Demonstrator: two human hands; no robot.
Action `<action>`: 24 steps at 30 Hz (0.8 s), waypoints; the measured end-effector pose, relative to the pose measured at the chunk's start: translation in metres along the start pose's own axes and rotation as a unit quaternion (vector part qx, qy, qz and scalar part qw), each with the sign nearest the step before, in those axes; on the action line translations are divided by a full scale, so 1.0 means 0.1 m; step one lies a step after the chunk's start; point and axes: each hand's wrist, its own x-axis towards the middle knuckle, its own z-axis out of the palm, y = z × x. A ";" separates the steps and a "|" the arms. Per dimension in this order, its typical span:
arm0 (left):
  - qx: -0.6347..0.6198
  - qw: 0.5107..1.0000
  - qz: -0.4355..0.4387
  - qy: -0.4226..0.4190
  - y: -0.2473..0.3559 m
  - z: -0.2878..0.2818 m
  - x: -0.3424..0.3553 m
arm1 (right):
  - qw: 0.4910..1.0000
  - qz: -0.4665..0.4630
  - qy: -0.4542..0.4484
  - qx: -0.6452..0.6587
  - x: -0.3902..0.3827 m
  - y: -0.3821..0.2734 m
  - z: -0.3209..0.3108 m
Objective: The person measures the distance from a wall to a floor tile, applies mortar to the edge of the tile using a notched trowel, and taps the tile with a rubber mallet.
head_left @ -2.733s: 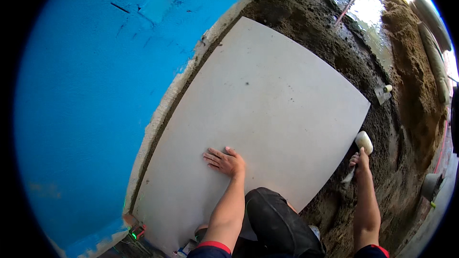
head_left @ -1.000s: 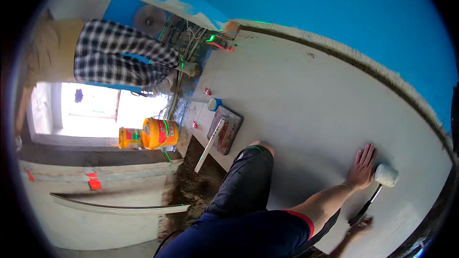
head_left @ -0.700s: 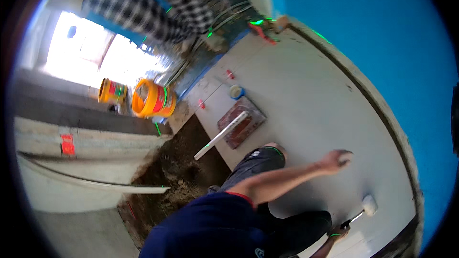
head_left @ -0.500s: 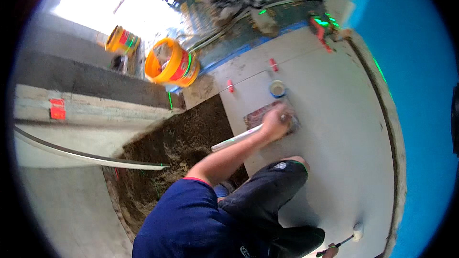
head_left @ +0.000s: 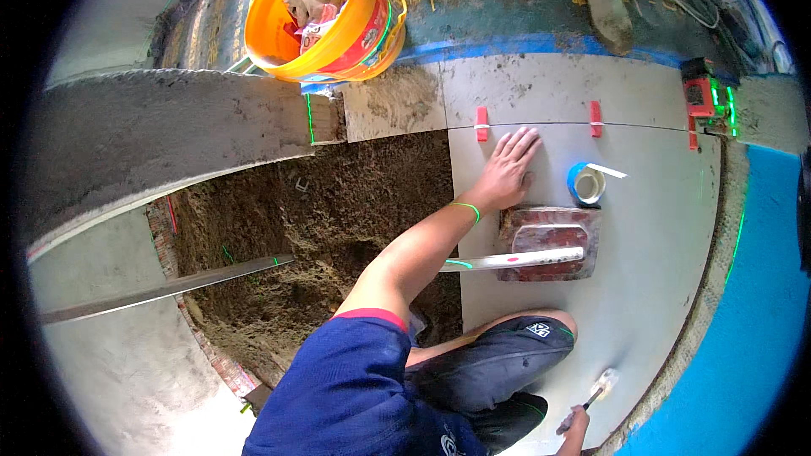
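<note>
My left hand [head_left: 511, 167] lies palm down on a large pale tile [head_left: 650, 304], fingers stretched toward its far joint. Two red levelling clips [head_left: 481, 124] stand along that joint. To the hand's right sits a roll of blue tape [head_left: 586, 186], its pale end sticking out. Nearer me rests a reddish-brown rectangular block [head_left: 519, 228] with a pale loop on top, and a white bar [head_left: 541, 259] lies across it. At lower right my right hand [head_left: 577, 425] grips the dark handle of a mallet [head_left: 606, 380], whose whitish head is just above or on the tile.
Left of the tile is a bed of dark mortar [head_left: 363, 194], with a metal straightedge [head_left: 190, 281] reaching over it. A yellow bucket [head_left: 363, 25] stands at the far side. A red-and-black laser level [head_left: 701, 97] is at far right, near another person's foot [head_left: 606, 8]. A blue wall [head_left: 769, 287] borders the right.
My left hand has left the reddish-brown block and now lies flat on the tile by the far joint. The view has turned and moved closer. My right hand still holds the mallet.
</note>
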 end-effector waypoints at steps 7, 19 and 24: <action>0.050 0.997 -0.022 0.050 -0.01 0.07 0.11 | 0.985 -0.106 0.052 -0.130 0.21 -0.29 0.75; 0.111 0.989 -0.093 -0.007 -0.03 -0.15 -0.06 | 0.633 -0.252 -0.067 -0.729 0.30 -0.29 1.96; 0.089 0.995 -0.049 0.011 0.25 0.22 0.28 | 0.941 -0.121 -0.013 -0.315 0.85 0.75 2.03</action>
